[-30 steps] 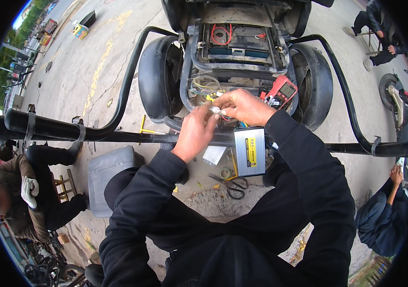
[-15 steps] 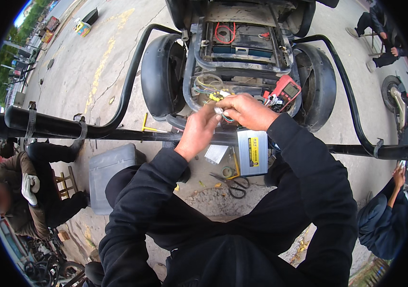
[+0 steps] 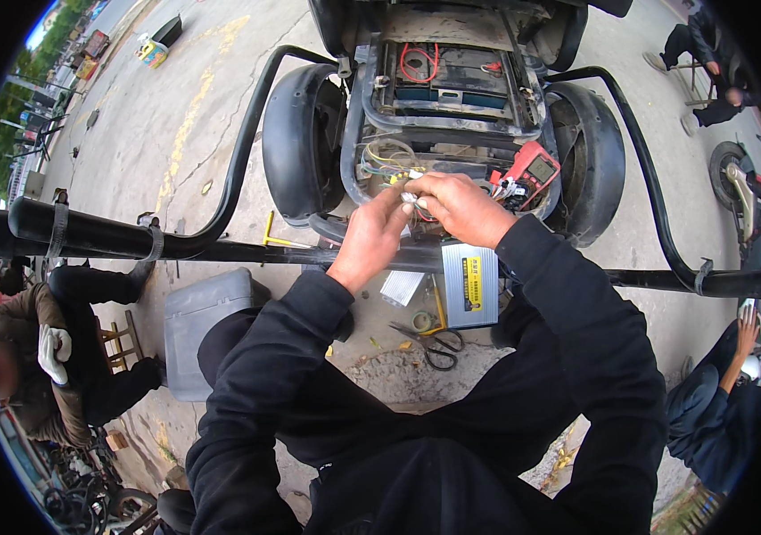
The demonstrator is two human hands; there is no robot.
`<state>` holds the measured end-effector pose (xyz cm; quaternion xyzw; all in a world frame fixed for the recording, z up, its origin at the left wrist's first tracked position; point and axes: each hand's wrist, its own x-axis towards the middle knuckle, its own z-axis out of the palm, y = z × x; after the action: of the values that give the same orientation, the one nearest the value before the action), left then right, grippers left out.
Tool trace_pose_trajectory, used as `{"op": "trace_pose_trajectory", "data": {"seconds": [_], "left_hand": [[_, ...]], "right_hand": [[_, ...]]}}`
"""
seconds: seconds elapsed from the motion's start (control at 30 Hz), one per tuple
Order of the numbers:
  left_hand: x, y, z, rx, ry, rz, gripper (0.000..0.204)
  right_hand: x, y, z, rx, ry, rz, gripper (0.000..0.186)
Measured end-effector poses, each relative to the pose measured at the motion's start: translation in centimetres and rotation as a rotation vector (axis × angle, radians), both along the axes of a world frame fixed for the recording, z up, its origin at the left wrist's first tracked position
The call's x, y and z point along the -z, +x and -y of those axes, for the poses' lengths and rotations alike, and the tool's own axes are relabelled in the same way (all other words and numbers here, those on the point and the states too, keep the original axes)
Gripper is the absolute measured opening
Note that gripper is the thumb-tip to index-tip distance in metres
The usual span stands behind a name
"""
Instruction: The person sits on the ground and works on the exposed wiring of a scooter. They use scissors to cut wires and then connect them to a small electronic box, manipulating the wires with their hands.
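Note:
Both my hands meet over the rear frame of a vehicle (image 3: 452,120). My left hand (image 3: 371,234) and my right hand (image 3: 462,207) pinch a small whitish wire connector (image 3: 409,197) between their fingertips. The fingers partly cover it, so its exact shape is hard to make out. Thin coloured wires (image 3: 389,153) lie in the frame just beyond my fingers. A red multimeter (image 3: 536,171) leans in the frame to the right of my right hand, beside a bunch of white plugs (image 3: 510,190). Below my hands stands a silver finned metal box (image 3: 471,308) with a yellow label.
A black crossbar (image 3: 291,255) runs under my wrists. On the ground are scissors (image 3: 441,349), a tape roll (image 3: 425,319), a yellow-handled tool (image 3: 280,234) and a grey case (image 3: 206,330). A gloved person (image 3: 50,357) sits at left; another person (image 3: 723,419) is at right.
My fingers have shifted slightly around the connector, and the right hand has moved a little left. At right, the other person's hand has shifted.

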<state>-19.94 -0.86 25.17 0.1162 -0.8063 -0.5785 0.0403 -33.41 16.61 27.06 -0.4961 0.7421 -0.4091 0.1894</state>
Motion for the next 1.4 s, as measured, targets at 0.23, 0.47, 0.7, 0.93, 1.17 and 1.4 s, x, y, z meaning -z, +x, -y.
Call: {"op": "trace_pose_trajectory", "data": {"seconds": [0.23,0.47,0.7,0.93,1.17,1.4], "left_hand": [[-0.2,0.1,0.0,0.103,-0.289,-0.111,0.048],[-0.1,-0.3,0.0,0.116,-0.344,-0.062,0.051],[-0.2,0.1,-0.1,0.081,-0.277,-0.049,0.05],[0.6,0.3,-1.8,-0.061,-0.201,-0.03,0.053],[0.7,0.1,-2.2,-0.076,-0.204,-0.047,0.053],[-1.5,-0.7,1.0,0.116,-0.169,0.135,0.043]], "right_hand": [[0.7,-0.1,0.1,0.032,0.017,0.038,0.029],[1.1,-0.1,0.2,0.023,0.005,-0.062,0.029],[0.8,0.1,0.3,0.018,-0.025,-0.024,0.027],[0.8,0.0,0.6,0.027,-0.025,0.045,0.017],[0.6,-0.7,0.6,-0.017,0.059,0.128,0.021],[1.1,-0.3,0.5,0.016,0.001,0.223,0.028]]}}
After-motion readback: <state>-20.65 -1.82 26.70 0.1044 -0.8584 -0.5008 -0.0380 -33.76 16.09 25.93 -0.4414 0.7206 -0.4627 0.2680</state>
